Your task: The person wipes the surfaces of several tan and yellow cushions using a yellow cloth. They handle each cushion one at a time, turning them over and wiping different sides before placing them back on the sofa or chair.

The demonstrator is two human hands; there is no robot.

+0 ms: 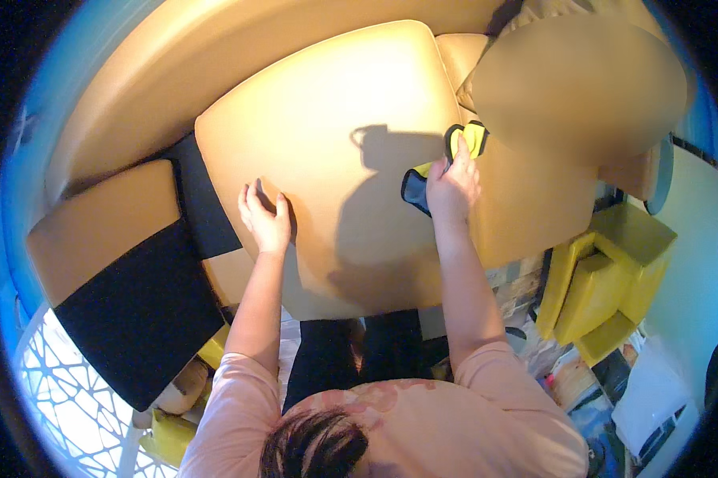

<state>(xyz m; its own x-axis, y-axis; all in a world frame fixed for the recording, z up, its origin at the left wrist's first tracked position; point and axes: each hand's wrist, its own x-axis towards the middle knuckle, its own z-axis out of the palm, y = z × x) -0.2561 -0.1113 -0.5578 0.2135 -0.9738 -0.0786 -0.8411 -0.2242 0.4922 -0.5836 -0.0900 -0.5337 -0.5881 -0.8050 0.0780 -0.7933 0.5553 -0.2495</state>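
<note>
My right hand (456,185) grips a folded cloth (416,186), yellow and grey with black edging, at the right part of a tan upholstered seat cushion (311,119). Part of the cloth sticks out beyond my fingers and part shows below the palm. My left hand (265,218) is at the cushion's left part, its fingers apart and slightly curled, with nothing in it. Whether that hand touches the cushion I cannot tell. A shadow of my head and arms falls across the cushion between the hands.
A curved tan backrest (156,77) runs behind the cushion. To the left is a tan and black seat (144,310). At the right stand a small yellow armchair (598,287) and a white plastic bag (652,394) among clutter. A blurred area covers the upper right.
</note>
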